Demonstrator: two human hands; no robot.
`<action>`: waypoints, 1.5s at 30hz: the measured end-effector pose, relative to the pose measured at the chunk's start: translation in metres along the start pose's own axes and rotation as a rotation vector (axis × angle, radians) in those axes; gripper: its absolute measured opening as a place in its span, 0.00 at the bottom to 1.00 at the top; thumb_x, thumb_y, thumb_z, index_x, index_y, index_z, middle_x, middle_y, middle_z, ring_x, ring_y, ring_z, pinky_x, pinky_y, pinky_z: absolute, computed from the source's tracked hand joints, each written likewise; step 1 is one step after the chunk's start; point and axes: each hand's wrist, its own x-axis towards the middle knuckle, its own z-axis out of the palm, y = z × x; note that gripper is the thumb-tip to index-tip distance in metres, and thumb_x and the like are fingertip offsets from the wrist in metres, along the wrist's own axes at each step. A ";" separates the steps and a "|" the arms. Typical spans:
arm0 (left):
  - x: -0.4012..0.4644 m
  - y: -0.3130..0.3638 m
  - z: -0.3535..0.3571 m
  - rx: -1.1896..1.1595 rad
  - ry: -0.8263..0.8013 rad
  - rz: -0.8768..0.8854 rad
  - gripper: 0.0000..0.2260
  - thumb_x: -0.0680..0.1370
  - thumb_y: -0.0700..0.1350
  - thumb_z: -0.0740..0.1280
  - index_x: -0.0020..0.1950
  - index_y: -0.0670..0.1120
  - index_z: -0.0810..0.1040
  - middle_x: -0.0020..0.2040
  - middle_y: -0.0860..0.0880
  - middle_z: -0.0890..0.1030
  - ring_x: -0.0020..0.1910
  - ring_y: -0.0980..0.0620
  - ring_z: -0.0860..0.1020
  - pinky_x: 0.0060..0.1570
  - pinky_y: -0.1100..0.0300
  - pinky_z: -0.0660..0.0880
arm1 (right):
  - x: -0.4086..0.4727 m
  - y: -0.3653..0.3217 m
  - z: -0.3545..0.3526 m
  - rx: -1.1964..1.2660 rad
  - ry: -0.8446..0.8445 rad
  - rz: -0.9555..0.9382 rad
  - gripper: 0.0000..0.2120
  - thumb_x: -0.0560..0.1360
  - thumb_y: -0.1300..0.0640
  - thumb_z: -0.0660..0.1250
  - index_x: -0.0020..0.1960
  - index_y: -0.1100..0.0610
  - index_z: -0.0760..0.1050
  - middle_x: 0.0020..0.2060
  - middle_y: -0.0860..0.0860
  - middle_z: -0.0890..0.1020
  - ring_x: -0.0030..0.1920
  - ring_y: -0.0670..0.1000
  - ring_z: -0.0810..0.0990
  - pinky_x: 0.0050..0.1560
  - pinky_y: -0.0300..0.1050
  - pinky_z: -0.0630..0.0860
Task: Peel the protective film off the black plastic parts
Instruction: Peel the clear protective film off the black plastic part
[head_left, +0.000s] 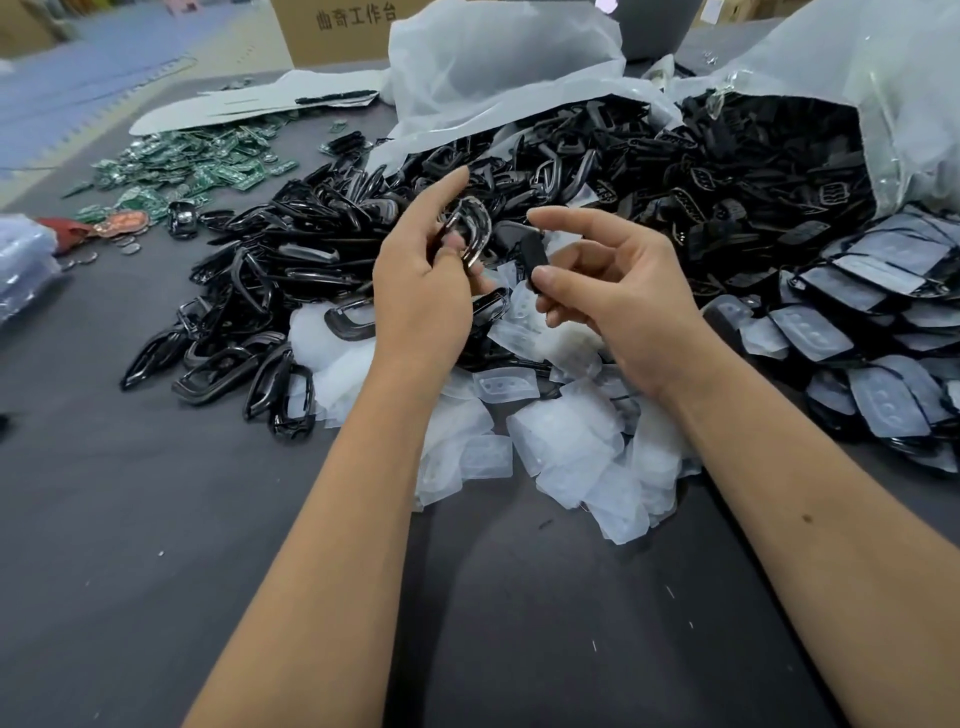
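**A:** So far left of our left hand (415, 280) there's the green circuit boards (192, 166), then the heap of peeled black frames (249, 312). That hand's fingers are curled round a glossy black frame (470, 234), held just above the film scraps (561, 441) on the counter (156, 519).

**B:** Yep, and our right hand (618, 296) pinches a small black piece (535, 254) between thumb and fingers, close beside the frame. Further right, the unpeeled parts (872, 301) sit stacked.

**A:** We'd guess these are light, stiff, slippery. Film's flimsy, so best lift it from a corner edge.
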 end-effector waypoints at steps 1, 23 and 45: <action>0.000 0.000 -0.001 -0.004 0.004 -0.015 0.25 0.81 0.29 0.55 0.67 0.52 0.80 0.53 0.49 0.79 0.38 0.53 0.75 0.43 0.59 0.80 | 0.000 0.000 0.000 -0.006 -0.003 -0.011 0.20 0.76 0.73 0.71 0.66 0.60 0.80 0.38 0.57 0.77 0.37 0.53 0.82 0.39 0.42 0.81; -0.001 0.003 -0.001 -0.111 0.109 -0.112 0.17 0.82 0.34 0.60 0.58 0.47 0.86 0.41 0.45 0.73 0.35 0.54 0.67 0.33 0.62 0.72 | 0.003 0.001 -0.005 0.148 -0.056 0.063 0.16 0.76 0.68 0.72 0.61 0.55 0.83 0.43 0.59 0.79 0.35 0.48 0.71 0.38 0.40 0.68; -0.008 -0.002 0.005 0.016 0.120 -0.076 0.11 0.76 0.31 0.68 0.52 0.44 0.84 0.37 0.45 0.87 0.36 0.47 0.87 0.42 0.49 0.85 | 0.001 0.000 0.004 -0.145 0.227 -0.108 0.05 0.76 0.70 0.74 0.51 0.67 0.82 0.36 0.55 0.85 0.33 0.51 0.84 0.34 0.41 0.79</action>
